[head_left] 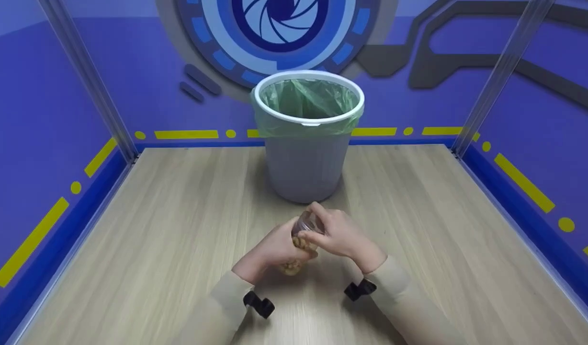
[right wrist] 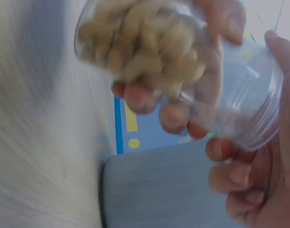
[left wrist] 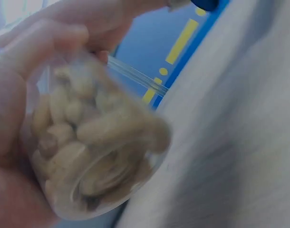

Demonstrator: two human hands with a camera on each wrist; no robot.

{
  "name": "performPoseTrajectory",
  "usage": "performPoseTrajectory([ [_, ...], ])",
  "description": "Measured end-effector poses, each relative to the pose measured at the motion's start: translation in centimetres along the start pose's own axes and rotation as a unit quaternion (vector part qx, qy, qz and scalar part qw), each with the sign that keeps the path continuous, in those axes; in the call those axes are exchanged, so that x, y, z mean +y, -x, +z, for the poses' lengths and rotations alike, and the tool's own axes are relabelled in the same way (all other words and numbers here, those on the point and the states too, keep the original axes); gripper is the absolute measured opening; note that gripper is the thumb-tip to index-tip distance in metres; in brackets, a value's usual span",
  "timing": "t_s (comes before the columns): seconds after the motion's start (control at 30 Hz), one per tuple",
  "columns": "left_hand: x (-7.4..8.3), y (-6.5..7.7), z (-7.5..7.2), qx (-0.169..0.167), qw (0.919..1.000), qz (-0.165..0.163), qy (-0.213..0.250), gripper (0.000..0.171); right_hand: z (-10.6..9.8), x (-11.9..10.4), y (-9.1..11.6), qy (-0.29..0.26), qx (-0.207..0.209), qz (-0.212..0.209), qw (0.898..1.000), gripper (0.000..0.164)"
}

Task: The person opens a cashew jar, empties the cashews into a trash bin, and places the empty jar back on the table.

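A clear jar (head_left: 291, 269) of pale tan nuts leans at a slant over the table, in front of the bin. My left hand (head_left: 277, 245) grips its body, fingers wrapped round the side. Around its clear, ridged top end curl the fingers and thumb of my right hand (head_left: 341, 234). In the left wrist view the round base of the jar (left wrist: 102, 142) faces the camera, nuts packed against it. Seen from the right wrist, the nuts in the jar (right wrist: 140, 42) gather toward the base, and the top part is see-through.
Behind the hands stands a grey bin (head_left: 306, 167) with a white rim and a green bag (head_left: 308, 128) folded over it. It stands on a light wood table (head_left: 188, 206), bounded by blue panels (head_left: 45, 120) at the back and both sides.
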State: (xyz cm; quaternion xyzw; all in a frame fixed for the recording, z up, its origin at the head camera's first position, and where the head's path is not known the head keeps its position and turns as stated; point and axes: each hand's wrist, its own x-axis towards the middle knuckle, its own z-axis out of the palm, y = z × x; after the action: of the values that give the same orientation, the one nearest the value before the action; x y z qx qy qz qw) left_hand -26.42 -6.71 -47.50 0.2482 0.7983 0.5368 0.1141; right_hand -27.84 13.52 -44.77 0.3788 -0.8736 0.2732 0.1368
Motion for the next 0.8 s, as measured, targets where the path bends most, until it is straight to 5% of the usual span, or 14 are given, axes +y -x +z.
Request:
performPoseTrajectory([
  [0.17,0.3,0.1,0.8,0.100,0.9895,0.014,-0.103,0.075,0.3,-1.0,-0.2,0.012,0.026,0.114,0.993,0.045],
  [0.23,0.2,0.0,1.1,0.145,0.9746,0.028,-0.168,0.078,0.5,-1.3,-0.3,0.000,0.041,0.166,0.985,0.046],
  [0.33,0.0,-0.1,1.6,0.203,0.9381,0.066,-0.273,0.079,0.7,-1.6,-0.4,-0.019,0.048,0.230,0.972,0.050],
  [0.43,-0.2,-0.1,1.7,0.220,0.9200,0.085,-0.313,0.071,0.8,-1.6,-0.4,-0.026,0.046,0.252,0.966,0.051],
  [0.8,0.3,0.1,0.8,0.141,0.9654,0.013,-0.219,0.065,0.5,-0.6,-0.4,-0.050,0.049,0.213,0.975,0.044],
])
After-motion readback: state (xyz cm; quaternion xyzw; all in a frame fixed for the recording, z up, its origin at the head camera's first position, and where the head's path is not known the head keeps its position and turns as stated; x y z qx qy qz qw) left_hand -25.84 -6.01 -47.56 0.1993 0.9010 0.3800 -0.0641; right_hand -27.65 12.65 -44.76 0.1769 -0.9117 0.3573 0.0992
